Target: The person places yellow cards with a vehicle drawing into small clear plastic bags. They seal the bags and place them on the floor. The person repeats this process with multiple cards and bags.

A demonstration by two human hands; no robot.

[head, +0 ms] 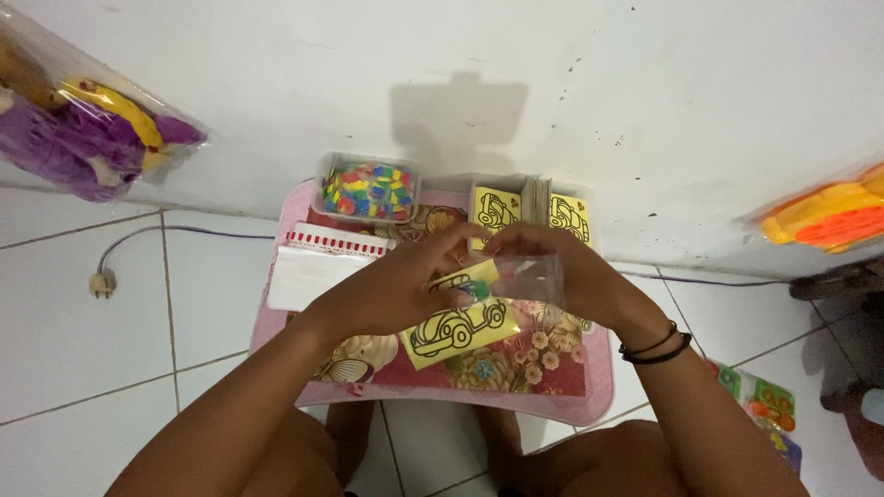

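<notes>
L hand (396,290) pinches yellow car card (458,324), fingers closed on its far-left edge; card's long axis runs near-left to far-right over pink tray (594,391). R hand (575,276) grips clear plastic sleeve (532,276) just right of the card's far end, touching it.

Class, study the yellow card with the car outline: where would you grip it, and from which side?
Probably the yellow car card's lower left corner, coming from the person's side. It lies flat and thin on the pink table; that end is bare, while the left hand and right hand with the clear bag cover its top.
</notes>
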